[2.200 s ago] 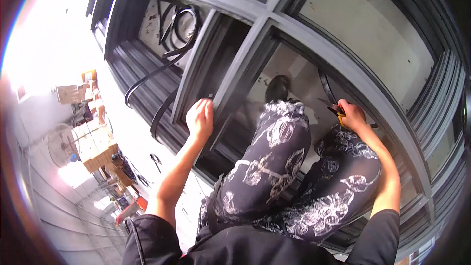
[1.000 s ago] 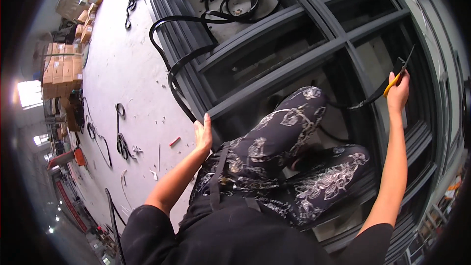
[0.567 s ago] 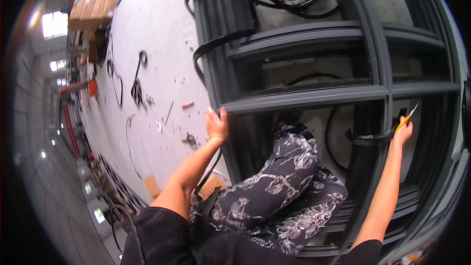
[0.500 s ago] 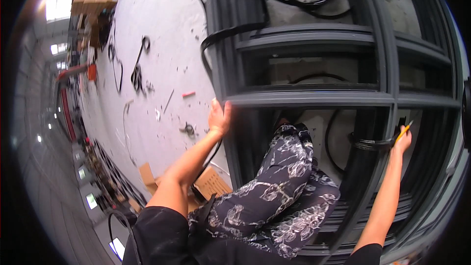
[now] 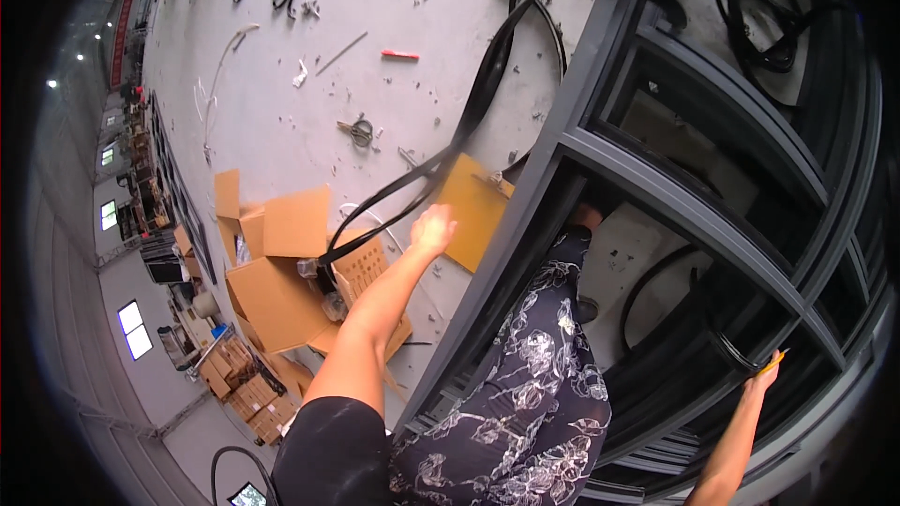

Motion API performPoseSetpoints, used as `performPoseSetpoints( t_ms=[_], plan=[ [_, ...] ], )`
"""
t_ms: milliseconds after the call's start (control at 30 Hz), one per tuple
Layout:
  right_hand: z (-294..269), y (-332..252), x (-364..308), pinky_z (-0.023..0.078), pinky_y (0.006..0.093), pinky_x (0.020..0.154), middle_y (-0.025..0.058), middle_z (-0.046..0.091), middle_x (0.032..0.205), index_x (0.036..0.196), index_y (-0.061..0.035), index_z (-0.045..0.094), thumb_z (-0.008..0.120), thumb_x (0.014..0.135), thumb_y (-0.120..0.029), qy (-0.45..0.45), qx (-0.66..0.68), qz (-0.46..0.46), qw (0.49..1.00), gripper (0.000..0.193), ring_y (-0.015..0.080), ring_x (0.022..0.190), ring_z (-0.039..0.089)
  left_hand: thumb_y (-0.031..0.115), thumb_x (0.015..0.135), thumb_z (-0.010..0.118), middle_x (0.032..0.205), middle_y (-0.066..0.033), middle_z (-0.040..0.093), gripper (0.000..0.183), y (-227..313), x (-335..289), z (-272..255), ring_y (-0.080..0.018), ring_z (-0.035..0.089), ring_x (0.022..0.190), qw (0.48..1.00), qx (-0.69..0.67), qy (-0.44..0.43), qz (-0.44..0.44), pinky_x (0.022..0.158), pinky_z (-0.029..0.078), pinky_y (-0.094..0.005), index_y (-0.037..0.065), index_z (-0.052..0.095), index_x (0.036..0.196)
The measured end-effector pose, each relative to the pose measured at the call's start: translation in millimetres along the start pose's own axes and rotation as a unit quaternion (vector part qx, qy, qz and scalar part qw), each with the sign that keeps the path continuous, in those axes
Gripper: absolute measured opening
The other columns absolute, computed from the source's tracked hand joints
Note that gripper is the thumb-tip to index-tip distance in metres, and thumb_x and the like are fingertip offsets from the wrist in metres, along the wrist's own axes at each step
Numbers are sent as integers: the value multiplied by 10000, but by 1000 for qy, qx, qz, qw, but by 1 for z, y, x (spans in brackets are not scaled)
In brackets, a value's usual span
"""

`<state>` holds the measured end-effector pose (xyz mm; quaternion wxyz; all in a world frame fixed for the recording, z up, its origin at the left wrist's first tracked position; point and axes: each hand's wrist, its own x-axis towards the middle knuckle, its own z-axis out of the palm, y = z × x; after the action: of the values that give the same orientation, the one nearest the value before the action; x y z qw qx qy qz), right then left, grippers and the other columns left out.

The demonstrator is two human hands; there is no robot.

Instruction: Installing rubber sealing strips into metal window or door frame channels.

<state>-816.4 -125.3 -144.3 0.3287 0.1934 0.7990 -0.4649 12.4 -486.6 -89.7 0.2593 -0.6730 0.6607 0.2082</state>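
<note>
Seating black rubber gasket into a dark metal window frame laid on the floor.

Left hand (image 5: 433, 228) reaches out over the concrete floor (image 5: 281, 112), fingers loosely curled at the long gasket strip (image 5: 487, 84); whether it grips cannot be told. Right hand (image 5: 761, 382) is closed around a yellow-handled tool (image 5: 774, 363) against the frame (image 5: 675, 197) at a gasket loop. Judgement: keep the free strip untwisted and slack-fed, and press along the groove in short runs. Cardboard boxes (image 5: 281, 272) lie near.
</note>
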Motion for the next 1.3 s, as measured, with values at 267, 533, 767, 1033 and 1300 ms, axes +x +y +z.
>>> performPoseSetpoints(
  t_ms=[267, 533, 767, 1033, 1300],
  plan=[
    [-35, -26, -25, 590, 364, 947, 41, 700, 1230, 1351, -104, 609, 576, 1028, -347, 47, 2, -3, 999, 406, 228, 1080, 693, 210, 920, 600, 1404, -119, 582, 535, 34, 143, 80, -256, 495, 1378, 950, 234, 52, 198, 1145, 369, -500, 112, 516, 1440],
    [-66, -26, -23, 547, 334, 969, 15, 680, 1256, 1359, -105, 609, 606, 1022, -350, 67, -27, -11, 997, 417, 192, 1134, 654, 235, 839, 679, 854, -102, 687, 159, 11, 130, 59, -323, 677, 883, 938, 170, -104, 285, 789, 494, -462, 142, 641, 962],
    [-37, -8, -28, 573, 356, 907, 32, 723, 1108, 1195, -89, 670, 605, 1021, -312, 40, 34, 18, 998, 290, 206, 996, 699, 240, 783, 792, 933, -124, 649, 330, -36, -21, -135, -362, 641, 878, 979, 72, -48, 185, 787, 501, -469, 104, 615, 1027],
    [-8, -3, -42, 583, 357, 834, 68, 702, 1043, 1170, -41, 649, 619, 1009, -216, 58, 21, 14, 998, 239, 213, 918, 694, 10, 695, 664, 991, -134, 654, 235, -17, -178, -337, -369, 607, 941, 963, 52, -122, 234, 830, 481, -465, 59, 632, 923],
    [1, 4, -43, 558, 361, 870, 88, 685, 1091, 1216, 10, 618, 656, 985, -219, 56, -6, -4, 998, 328, 217, 956, 670, 58, 749, 740, 943, -144, 620, 300, 19, -212, -377, -372, 611, 938, 968, 44, -215, 120, 805, 499, -442, 66, 616, 1022]
  ],
)
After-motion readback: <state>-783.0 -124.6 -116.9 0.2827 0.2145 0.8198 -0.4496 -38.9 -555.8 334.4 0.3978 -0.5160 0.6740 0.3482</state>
